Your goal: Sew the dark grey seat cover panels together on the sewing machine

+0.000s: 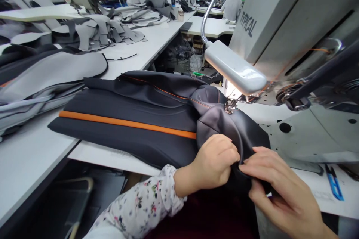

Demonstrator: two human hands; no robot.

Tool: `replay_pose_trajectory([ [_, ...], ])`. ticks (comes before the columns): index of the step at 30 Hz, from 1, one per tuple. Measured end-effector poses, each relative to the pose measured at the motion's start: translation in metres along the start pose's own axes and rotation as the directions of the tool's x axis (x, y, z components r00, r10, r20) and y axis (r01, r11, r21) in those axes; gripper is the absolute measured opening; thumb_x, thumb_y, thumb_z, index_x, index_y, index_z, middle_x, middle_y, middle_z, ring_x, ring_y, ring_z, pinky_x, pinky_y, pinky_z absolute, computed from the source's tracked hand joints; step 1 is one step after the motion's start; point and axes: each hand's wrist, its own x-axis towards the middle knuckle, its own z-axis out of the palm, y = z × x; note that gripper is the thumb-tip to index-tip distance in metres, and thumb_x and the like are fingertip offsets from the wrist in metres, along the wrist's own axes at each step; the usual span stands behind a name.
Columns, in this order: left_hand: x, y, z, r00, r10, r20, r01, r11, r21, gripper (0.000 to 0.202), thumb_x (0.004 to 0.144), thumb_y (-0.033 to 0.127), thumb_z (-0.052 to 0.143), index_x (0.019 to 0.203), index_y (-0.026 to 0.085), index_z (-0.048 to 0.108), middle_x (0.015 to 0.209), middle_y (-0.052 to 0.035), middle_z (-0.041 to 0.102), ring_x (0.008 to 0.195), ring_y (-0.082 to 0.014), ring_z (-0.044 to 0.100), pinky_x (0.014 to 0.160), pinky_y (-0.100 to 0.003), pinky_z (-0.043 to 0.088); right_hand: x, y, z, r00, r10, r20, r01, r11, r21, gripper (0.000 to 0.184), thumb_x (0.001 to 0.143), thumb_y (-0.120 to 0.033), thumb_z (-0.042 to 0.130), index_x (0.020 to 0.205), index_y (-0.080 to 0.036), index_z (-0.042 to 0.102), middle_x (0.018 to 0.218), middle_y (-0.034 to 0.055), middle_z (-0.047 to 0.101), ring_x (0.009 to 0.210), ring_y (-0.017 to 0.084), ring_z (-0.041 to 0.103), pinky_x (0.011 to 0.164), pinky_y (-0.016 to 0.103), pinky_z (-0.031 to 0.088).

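A black leather-like cover (pixel 134 108) with orange stitching and an orange stripe (pixel 126 126) lies across the sewing table, its right part bunched under the presser foot (pixel 230 106) of the sewing machine (pixel 283 33). My left hand (pixel 217 158) is closed in a fist on the folded material in front of the foot. Close beside it, my right hand (pixel 280 185) pinches the edge of the same cover between thumb and fingers. The layers under my fingers are partly hidden.
A white lamp (pixel 235 67) on a bent metal neck hangs over the needle area. Blue thread snips (pixel 334 183) lie at the right. Grey cut pieces (pixel 98 30) and stacked covers (pixel 53 74) occupy the left table. A person (pixel 232 6) sits farther back.
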Motion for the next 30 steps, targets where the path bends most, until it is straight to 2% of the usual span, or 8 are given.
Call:
replay_pose_trajectory([
  [5, 0.021, 0.005, -0.04, 0.989, 0.094, 0.111, -0.113, 0.977, 0.179, 0.021, 0.1, 0.011, 0.037, 0.089, 0.019, 0.054, 0.081, -0.0032, 0.059, 0.072, -0.0163, 0.049, 0.066, -0.03, 0.043, 0.005, 0.0, -0.002, 0.994, -0.076, 0.078, 0.081, 0.995, -0.063, 0.035, 0.094, -0.012, 0.067, 0.129, -0.015, 0.062, 0.105, 0.0054, 0.068, 0.101, 0.018, 0.063, 0.111, 0.043, 0.042],
  [11, 0.045, 0.004, -0.065, 0.909, 0.165, 0.382, -0.287, 0.913, 0.29, 0.042, 0.109, 0.019, 0.032, 0.076, 0.019, 0.057, 0.073, -0.0012, 0.057, 0.063, -0.0155, 0.043, 0.059, -0.031, 0.033, 0.021, 0.006, -0.002, 0.969, -0.017, 0.245, -0.017, 0.991, 0.136, 0.016, 0.098, -0.011, 0.062, 0.111, -0.02, 0.063, 0.091, 0.0009, 0.064, 0.084, 0.016, 0.057, 0.084, 0.037, 0.041],
  [15, 0.023, -0.001, -0.075, 0.923, 0.232, 0.308, -0.285, 0.948, 0.139, 0.029, 0.108, 0.015, 0.037, 0.107, 0.01, 0.065, 0.101, -0.0084, 0.069, 0.093, -0.0185, 0.062, 0.085, -0.033, 0.052, 0.025, 0.006, 0.011, 0.989, -0.001, 0.151, -0.049, 0.944, 0.326, 0.015, 0.097, -0.012, 0.065, 0.111, -0.019, 0.064, 0.09, 0.0004, 0.067, 0.084, 0.015, 0.06, 0.083, 0.036, 0.043],
  [17, 0.005, -0.004, -0.077, 0.911, 0.2, 0.361, -0.268, 0.952, 0.148, 0.03, 0.108, 0.013, 0.038, 0.124, 0.007, 0.062, 0.112, -0.0104, 0.068, 0.112, -0.0207, 0.061, 0.108, -0.041, 0.047, 0.025, 0.005, 0.021, 0.995, 0.011, 0.1, -0.047, 0.933, 0.357, 0.014, 0.096, -0.012, 0.066, 0.108, -0.02, 0.065, 0.089, -0.0001, 0.069, 0.084, 0.015, 0.061, 0.084, 0.037, 0.044],
  [19, -0.007, -0.009, -0.074, 0.895, 0.177, 0.409, -0.284, 0.934, 0.218, 0.032, 0.107, 0.011, 0.037, 0.129, 0.009, 0.061, 0.108, -0.0079, 0.066, 0.112, -0.0206, 0.059, 0.111, -0.044, 0.044, 0.024, 0.004, 0.028, 0.996, 0.007, 0.092, -0.04, 0.932, 0.361, 0.011, 0.097, -0.013, 0.066, 0.105, -0.02, 0.065, 0.085, -0.0007, 0.069, 0.08, 0.015, 0.06, 0.082, 0.037, 0.046],
  [24, 0.015, -0.015, -0.068, 0.868, 0.242, 0.434, -0.403, 0.854, 0.33, 0.025, 0.106, 0.013, 0.042, 0.104, 0.013, 0.067, 0.077, -0.0006, 0.056, 0.074, -0.0173, 0.048, 0.067, -0.033, 0.041, 0.022, 0.026, 0.013, 0.986, -0.066, 0.151, 0.005, 0.929, 0.371, 0.034, 0.097, -0.006, 0.051, 0.126, -0.018, 0.064, 0.11, 0.0056, 0.075, 0.106, 0.018, 0.068, 0.1, 0.036, 0.053],
  [27, 0.041, -0.008, -0.069, 0.841, 0.149, 0.521, -0.375, 0.854, 0.361, 0.027, 0.105, 0.015, 0.047, 0.086, 0.016, 0.066, 0.069, 0.0007, 0.05, 0.065, -0.0166, 0.042, 0.059, -0.034, 0.032, 0.02, 0.052, -0.002, 0.974, -0.147, 0.171, 0.128, 0.985, 0.115, 0.048, 0.094, -0.002, 0.047, 0.138, -0.016, 0.059, 0.135, 0.0095, 0.07, 0.137, 0.02, 0.058, 0.121, 0.039, 0.042],
  [30, 0.052, 0.002, -0.069, 0.795, 0.059, 0.604, -0.355, 0.853, 0.383, 0.028, 0.104, 0.014, 0.044, 0.087, 0.016, 0.066, 0.071, -0.0007, 0.052, 0.063, -0.0174, 0.044, 0.057, -0.035, 0.033, 0.018, 0.075, -0.004, 0.956, -0.189, 0.226, 0.205, 0.977, -0.051, 0.048, 0.094, -0.002, 0.048, 0.139, -0.017, 0.059, 0.143, 0.0105, 0.066, 0.145, 0.022, 0.052, 0.127, 0.046, 0.036],
])
